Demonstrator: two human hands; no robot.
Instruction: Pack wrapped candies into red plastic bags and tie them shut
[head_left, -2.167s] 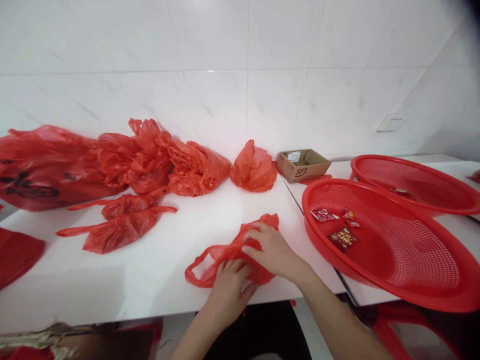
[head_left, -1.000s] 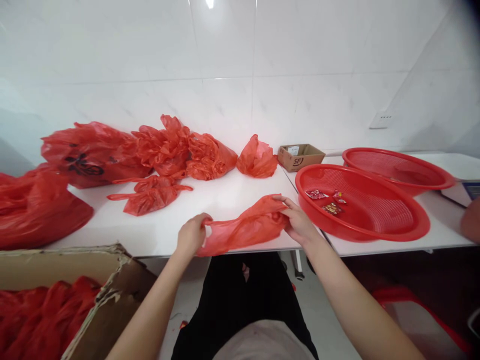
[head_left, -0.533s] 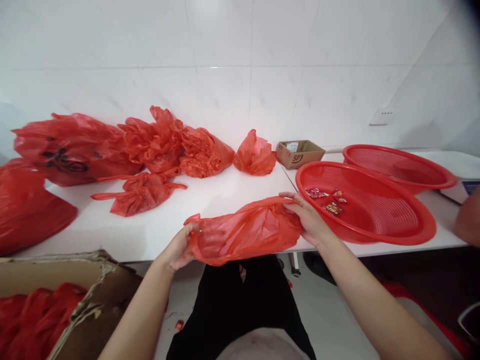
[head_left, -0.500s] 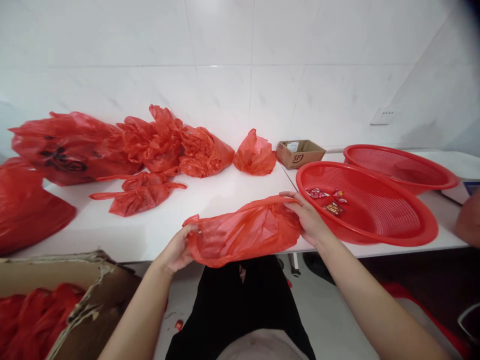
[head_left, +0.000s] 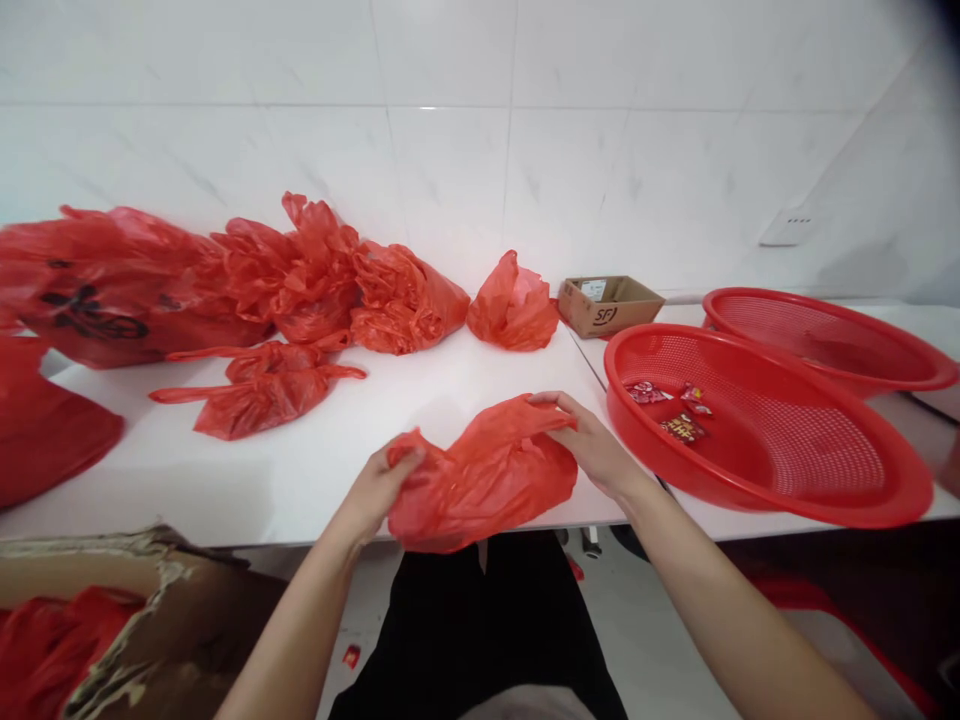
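Left hand [head_left: 384, 482]: fingers closed on left end of red plastic bag [head_left: 484, 478]. Right hand [head_left: 592, 448]: fingers pinched on bag's upper right edge. Bag position: front edge of worktop [head_left: 300, 470], lower part overhanging edge. Near basket [head_left: 780, 490]: just right of right hand, small packets [head_left: 675, 410] inside. Filled red bags [head_left: 300, 280]: along back edge. Small cardboard box [head_left: 609, 303]: back edge, behind near basket.

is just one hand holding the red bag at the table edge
No, the left hand grips one end of the red bag and the right hand grips the other.
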